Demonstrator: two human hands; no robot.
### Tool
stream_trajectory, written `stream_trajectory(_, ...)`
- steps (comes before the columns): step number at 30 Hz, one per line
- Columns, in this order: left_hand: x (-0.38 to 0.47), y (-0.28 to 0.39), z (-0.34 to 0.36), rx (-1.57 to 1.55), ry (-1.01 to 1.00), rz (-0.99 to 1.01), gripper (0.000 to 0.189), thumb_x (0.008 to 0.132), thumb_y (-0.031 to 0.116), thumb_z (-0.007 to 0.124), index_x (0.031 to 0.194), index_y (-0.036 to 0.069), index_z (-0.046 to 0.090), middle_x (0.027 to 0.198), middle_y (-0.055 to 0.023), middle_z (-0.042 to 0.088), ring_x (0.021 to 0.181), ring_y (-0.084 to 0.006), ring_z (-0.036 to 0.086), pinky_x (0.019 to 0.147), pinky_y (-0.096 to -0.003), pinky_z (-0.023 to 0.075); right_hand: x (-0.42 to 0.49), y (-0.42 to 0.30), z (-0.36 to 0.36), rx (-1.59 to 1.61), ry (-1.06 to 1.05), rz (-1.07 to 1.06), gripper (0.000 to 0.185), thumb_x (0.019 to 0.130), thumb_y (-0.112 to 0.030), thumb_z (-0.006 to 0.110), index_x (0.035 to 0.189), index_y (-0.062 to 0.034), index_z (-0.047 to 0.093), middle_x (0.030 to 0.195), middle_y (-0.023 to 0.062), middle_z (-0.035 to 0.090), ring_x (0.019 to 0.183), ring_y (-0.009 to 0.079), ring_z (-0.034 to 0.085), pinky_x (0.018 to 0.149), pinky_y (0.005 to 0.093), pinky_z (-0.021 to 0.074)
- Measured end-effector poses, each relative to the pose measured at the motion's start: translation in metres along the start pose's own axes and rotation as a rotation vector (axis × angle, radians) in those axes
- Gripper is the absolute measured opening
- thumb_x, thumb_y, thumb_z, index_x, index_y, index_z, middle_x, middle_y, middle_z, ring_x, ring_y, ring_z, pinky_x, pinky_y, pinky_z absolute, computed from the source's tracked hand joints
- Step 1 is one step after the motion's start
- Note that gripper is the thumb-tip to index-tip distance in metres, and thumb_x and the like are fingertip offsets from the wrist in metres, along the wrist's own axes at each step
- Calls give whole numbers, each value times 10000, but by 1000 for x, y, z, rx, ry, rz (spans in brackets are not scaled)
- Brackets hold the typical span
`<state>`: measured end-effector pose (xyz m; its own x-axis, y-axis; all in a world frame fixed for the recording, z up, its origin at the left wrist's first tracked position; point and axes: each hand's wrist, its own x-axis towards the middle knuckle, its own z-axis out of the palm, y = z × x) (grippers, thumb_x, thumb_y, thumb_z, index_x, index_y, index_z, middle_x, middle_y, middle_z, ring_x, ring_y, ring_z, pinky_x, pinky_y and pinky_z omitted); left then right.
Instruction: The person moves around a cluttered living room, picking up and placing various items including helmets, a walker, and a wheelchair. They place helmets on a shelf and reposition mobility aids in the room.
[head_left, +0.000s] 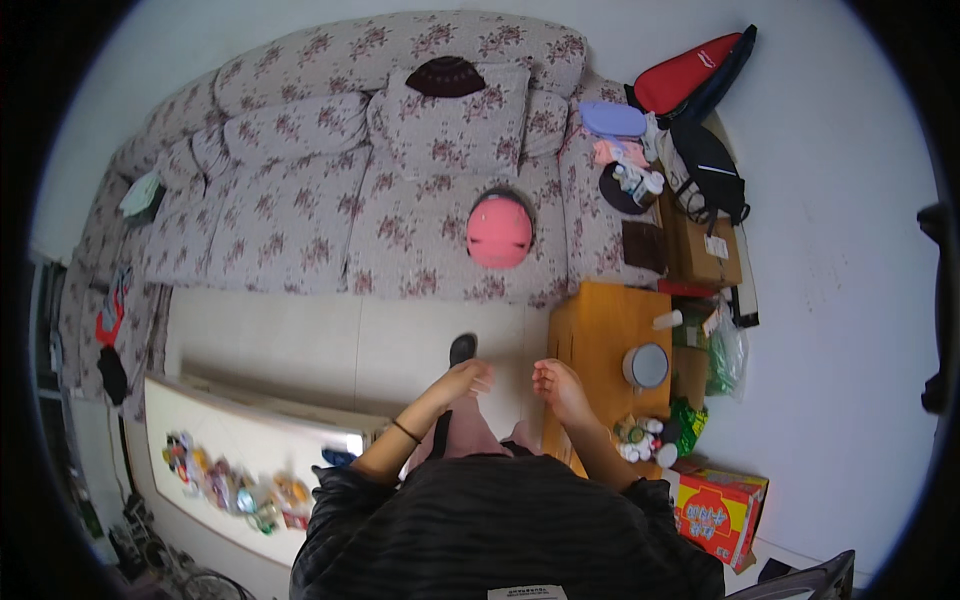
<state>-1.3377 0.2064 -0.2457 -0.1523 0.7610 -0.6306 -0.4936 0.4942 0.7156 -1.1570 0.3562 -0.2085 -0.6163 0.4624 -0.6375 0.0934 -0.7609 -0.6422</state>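
Both hands are held out in front of me above the tiled floor, with a gap between them. My left hand (470, 378) is empty, its fingers apart and slightly blurred. Nothing is in my right hand (553, 379), whose fingers curl loosely near the edge of a wooden cabinet (609, 315). Ahead stands a floral fabric sofa (277, 225). On its seat rests a pink helmet (499, 234) with a dark rim. A dark patterned hat (446, 77) lies on a large cushion against the backrest.
To the left, a white-topped table (187, 405) carries several small packaged items (232, 487). An enamel-like mug (645, 365) and small bottles (639, 439) stand on the cabinet. Beyond are a cardboard box (701, 251), a black backpack (709, 169) and a red carton (716, 514).
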Motion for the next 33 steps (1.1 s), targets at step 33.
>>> stream_trajectory(33, 390, 232, -150, -354, -52, 79, 527, 898, 468, 439, 1226, 59, 480, 1208, -75, 538, 1099, -198, 501, 951, -344, 380, 405, -169, -28, 302, 161, -86, 656, 856, -566, 416, 1232, -32, 473, 1212, 126, 528, 1089, 249, 506, 950, 371, 377)
